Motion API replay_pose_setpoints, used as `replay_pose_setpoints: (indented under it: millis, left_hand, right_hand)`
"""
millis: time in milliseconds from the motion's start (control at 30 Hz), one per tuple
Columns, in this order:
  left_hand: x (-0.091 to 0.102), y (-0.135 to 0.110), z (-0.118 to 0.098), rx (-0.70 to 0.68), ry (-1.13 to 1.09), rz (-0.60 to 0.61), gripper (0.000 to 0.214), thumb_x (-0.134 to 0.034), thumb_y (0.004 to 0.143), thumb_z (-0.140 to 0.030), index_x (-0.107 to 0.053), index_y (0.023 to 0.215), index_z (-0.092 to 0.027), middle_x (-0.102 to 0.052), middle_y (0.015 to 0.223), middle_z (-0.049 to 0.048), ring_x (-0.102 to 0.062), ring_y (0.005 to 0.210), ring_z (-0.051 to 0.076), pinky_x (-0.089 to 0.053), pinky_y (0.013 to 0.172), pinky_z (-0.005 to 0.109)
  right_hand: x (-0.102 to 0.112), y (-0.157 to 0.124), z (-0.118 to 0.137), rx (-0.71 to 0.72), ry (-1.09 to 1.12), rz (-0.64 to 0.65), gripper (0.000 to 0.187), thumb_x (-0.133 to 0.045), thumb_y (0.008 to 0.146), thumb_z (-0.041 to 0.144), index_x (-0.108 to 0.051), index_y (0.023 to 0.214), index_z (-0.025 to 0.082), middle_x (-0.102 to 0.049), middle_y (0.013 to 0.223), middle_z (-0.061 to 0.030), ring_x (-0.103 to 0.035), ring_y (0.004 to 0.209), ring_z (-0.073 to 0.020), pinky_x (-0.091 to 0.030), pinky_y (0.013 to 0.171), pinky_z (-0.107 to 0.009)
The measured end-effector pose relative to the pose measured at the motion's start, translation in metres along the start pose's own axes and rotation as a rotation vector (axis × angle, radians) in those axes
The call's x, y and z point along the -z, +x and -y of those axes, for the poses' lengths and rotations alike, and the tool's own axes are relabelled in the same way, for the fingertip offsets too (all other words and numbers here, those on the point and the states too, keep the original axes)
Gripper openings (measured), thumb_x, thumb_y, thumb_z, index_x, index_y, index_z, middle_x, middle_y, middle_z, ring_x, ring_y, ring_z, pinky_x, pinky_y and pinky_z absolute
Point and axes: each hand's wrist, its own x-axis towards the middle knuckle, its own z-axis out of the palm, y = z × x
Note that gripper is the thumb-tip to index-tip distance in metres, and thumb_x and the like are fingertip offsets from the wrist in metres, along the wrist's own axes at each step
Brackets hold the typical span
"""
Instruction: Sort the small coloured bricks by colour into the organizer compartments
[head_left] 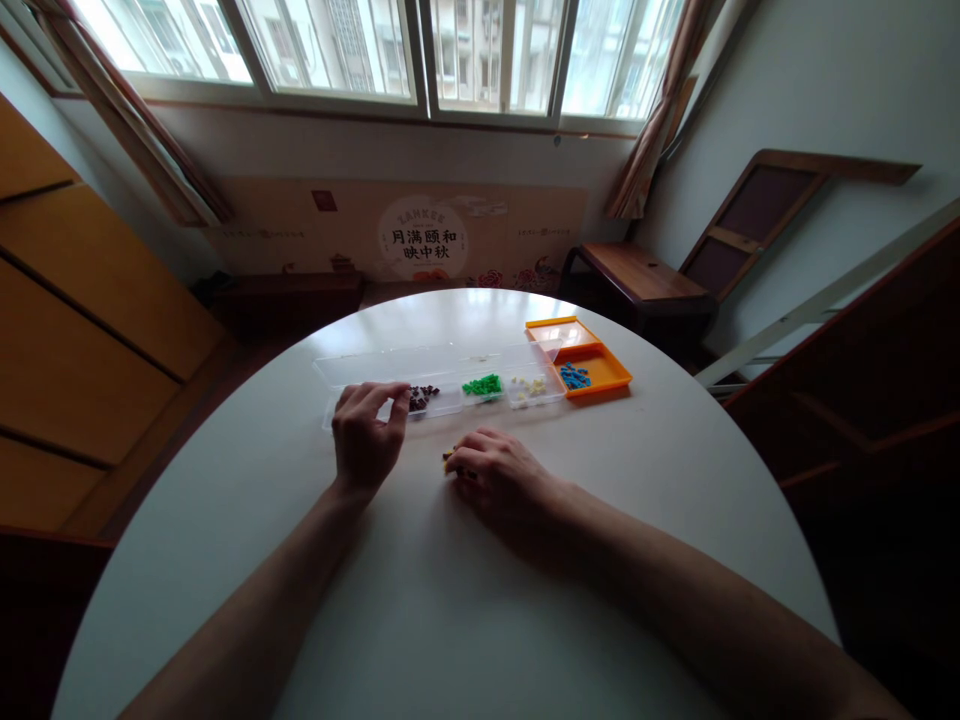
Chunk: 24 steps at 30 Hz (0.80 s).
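My left hand reaches over the left part of a clear plastic divided box. Its thumb and forefinger meet in a pinch beside a heap of dark brown small building bricks. Whatever is between those fingertips is too small to make out. On the table in front of the box, my right hand is closed over a small cluster of yellow and dark building bricks, mostly hidden under the fingers. Green bricks and pale cream bricks lie in other compartments of the box.
An open orange case holding blue bricks adjoins the clear box's right end. Everything rests on a round white table. Beyond its far edge stand a wooden stool and a wall under windows; a yellow wooden cabinet is at left.
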Motion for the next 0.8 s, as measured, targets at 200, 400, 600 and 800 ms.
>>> replay_pose_setpoints:
  millis: [200,400,600,800]
  left_hand:
    - [0.0,-0.001,-0.003,-0.025,-0.033,0.012,0.013,-0.059,0.087,-0.025,-0.07,0.085,-0.018,-0.07,0.08,0.0034,-0.059,0.077,0.019,-0.049,0.078,0.033]
    - [-0.002,-0.001,-0.006,-0.097,-0.104,0.046,0.009,-0.061,0.085,-0.02,-0.069,0.084,-0.017,-0.069,0.081,0.004,-0.059,0.078,0.018,-0.049,0.076,0.032]
    - [0.0,-0.003,-0.009,-0.289,-0.124,0.139,0.008,-0.061,0.084,-0.017,-0.068,0.088,-0.02,-0.069,0.08,0.0021,-0.058,0.079,0.017,-0.048,0.076,0.033]
    - [0.008,-0.004,-0.019,-0.484,-0.063,0.263,0.013,-0.067,0.081,-0.033,-0.064,0.083,-0.02,-0.068,0.079,0.002,-0.055,0.077,0.018,-0.042,0.072,0.033]
  right_hand:
    - [0.001,0.001,-0.001,0.008,-0.038,0.008,0.014,-0.058,0.083,0.014,-0.063,0.096,0.018,-0.066,0.093,-0.0057,-0.055,0.088,-0.0185,-0.044,0.079,-0.028]
    - [0.001,0.003,-0.002,0.078,-0.076,-0.068,0.017,-0.047,0.093,0.017,-0.061,0.084,0.016,-0.065,0.08,-0.0049,-0.055,0.073,-0.0153,-0.041,0.067,-0.025]
    - [-0.003,0.003,-0.006,-0.036,0.09,-0.221,0.015,-0.05,0.091,0.015,-0.063,0.086,0.016,-0.068,0.08,-0.0056,-0.059,0.072,-0.0145,-0.043,0.068,-0.024]
    - [0.001,0.009,-0.011,-0.376,0.401,-0.427,0.011,-0.057,0.086,0.021,-0.066,0.091,0.017,-0.069,0.076,-0.0029,-0.063,0.067,-0.0137,-0.047,0.065,-0.023]
